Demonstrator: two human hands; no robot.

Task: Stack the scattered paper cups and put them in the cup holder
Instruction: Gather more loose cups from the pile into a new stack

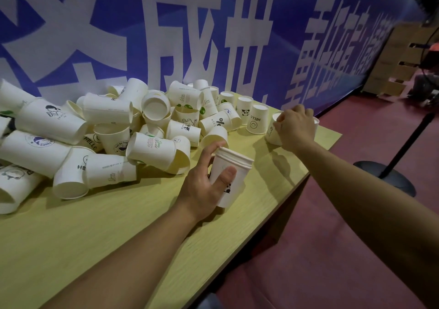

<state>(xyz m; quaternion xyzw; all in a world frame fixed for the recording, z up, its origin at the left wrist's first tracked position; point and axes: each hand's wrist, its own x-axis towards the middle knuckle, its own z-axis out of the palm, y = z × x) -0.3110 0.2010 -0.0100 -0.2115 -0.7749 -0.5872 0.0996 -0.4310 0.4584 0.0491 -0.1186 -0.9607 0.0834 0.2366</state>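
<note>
Head view: left hand [204, 185] at centre wraps a short nested stack of white paper cups [230, 178] upright on the pale wooden surface [95, 225]; right hand [294, 128], at 2 o'clock, closes over an upside-down white paper cup [273, 134]. Loose white paper cups [107, 130] heap at 10 o'clock.

Legible markings:

- Upside-down cup [256, 119] near the table's far right end: "HELLO" with a smiley face, inverted.
- Lying cup [91, 140] in the pile: "HELLO".
- Lying cup [71, 173] at the pile front: "HE", remainder hidden.
- Cup [186, 118] mid-pile: "Hi".
- Lying cup [215, 122]: "NICE".
- Banner [213, 35] behind the table: large white Chinese characters, cropped, not reliably readable.
</note>
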